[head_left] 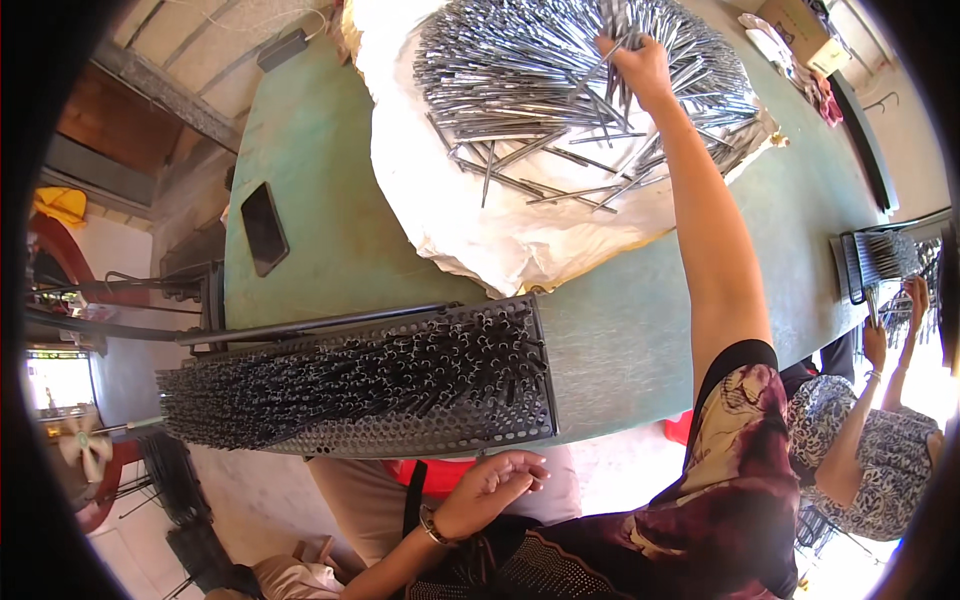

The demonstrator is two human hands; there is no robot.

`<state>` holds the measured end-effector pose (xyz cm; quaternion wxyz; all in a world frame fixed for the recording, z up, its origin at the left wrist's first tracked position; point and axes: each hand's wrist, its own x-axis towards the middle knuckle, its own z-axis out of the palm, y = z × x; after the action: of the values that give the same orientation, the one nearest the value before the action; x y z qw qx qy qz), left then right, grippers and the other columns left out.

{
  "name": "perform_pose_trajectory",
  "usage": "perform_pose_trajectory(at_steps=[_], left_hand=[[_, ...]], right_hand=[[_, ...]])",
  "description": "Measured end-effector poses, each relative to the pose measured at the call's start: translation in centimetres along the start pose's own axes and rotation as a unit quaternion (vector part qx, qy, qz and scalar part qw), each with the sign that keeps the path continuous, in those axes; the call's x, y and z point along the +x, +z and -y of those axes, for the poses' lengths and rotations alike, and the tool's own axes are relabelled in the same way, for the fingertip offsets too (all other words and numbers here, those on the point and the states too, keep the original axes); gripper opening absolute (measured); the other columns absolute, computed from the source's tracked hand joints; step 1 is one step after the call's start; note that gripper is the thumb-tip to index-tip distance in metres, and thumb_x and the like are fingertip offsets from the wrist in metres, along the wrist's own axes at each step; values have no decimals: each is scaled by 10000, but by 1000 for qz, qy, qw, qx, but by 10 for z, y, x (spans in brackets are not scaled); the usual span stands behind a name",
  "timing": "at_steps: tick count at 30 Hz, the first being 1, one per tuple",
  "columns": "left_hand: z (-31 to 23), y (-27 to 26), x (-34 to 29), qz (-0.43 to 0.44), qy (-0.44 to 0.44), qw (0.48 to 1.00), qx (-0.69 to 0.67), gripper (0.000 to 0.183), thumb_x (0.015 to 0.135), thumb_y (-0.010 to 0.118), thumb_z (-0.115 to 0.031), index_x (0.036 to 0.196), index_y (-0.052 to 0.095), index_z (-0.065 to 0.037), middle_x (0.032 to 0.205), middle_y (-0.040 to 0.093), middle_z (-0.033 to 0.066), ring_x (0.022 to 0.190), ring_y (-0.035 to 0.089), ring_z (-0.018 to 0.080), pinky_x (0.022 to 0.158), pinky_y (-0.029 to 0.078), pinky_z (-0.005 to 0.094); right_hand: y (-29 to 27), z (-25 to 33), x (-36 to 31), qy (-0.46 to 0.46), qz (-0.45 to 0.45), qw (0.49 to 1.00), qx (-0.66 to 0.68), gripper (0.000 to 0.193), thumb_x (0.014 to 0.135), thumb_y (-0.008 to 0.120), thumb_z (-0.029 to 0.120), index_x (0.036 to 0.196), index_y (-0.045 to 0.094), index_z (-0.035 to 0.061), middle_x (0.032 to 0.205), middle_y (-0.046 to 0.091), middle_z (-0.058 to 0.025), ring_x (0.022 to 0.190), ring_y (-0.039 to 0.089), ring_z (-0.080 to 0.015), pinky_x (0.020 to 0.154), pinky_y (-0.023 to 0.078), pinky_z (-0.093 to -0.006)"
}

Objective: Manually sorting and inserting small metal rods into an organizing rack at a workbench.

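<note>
Table (620,350), green and worn, takes up most of what I see from my remote seat. On its far side I have a white sack (480,245) spread open, its near edge crumpled. Heaped on that is a pile of dark metal rods (500,80); those at its left lie nearly level, ends to the left, while loose ones along the near edge slant in several directions. Along the near left edge I make out a perforated rack (505,432), long axis running left to right, packed with black pieces (350,375) whose ends face up toward my camera; bare holes show along its near side. Off to the right I see a co-worker (865,450) with raised hands. The right hand (640,70) reaches over the pile, thumb and fingers grasping a bunch (620,20) at its far right part, the bunch's long axis running roughly away from the wearer. Over the lap, the left hand (495,490) hangs released, fingers loosely curled, apart from the rack. A phone (264,229) lies at the table's left, and a watch (434,525) circles the left wrist.
</note>
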<state>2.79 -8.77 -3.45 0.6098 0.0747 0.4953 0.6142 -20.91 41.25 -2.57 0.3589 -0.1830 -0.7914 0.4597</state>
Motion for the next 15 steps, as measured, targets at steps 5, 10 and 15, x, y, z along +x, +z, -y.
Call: perform_pose_trajectory(at_steps=[5, 10, 15], left_hand=[[-1, 1, 0, -17, -11, 1000, -5, 262, 952, 489, -112, 1189, 504, -3, 1092, 584, 78, 1014, 549, 136, 878, 446, 290], [-3, 4, -1, -8, -1, 1000, -1, 265, 953, 488, -118, 1195, 505, -13, 1091, 584, 76, 1008, 550, 134, 876, 450, 288], [-1, 5, 0, -6, -2, 1000, -3, 267, 953, 486, -116, 1199, 505, -14, 1088, 584, 73, 1003, 552, 132, 875, 454, 286]], right_hand=[[17, 32, -6, 66, -21, 941, 332, 257, 706, 750, 159, 842, 630, -23, 737, 640, -85, 599, 598, -145, 534, 476, -260], [27, 46, -30, 123, 6, 930, 347, 267, 691, 744, 139, 820, 610, -52, 687, 621, -82, 499, 554, -131, 430, 465, -279], [25, 43, -24, 190, -26, 918, 349, 146, 727, 686, 43, 798, 585, -35, 673, 585, -80, 515, 560, -163, 446, 466, -315]])
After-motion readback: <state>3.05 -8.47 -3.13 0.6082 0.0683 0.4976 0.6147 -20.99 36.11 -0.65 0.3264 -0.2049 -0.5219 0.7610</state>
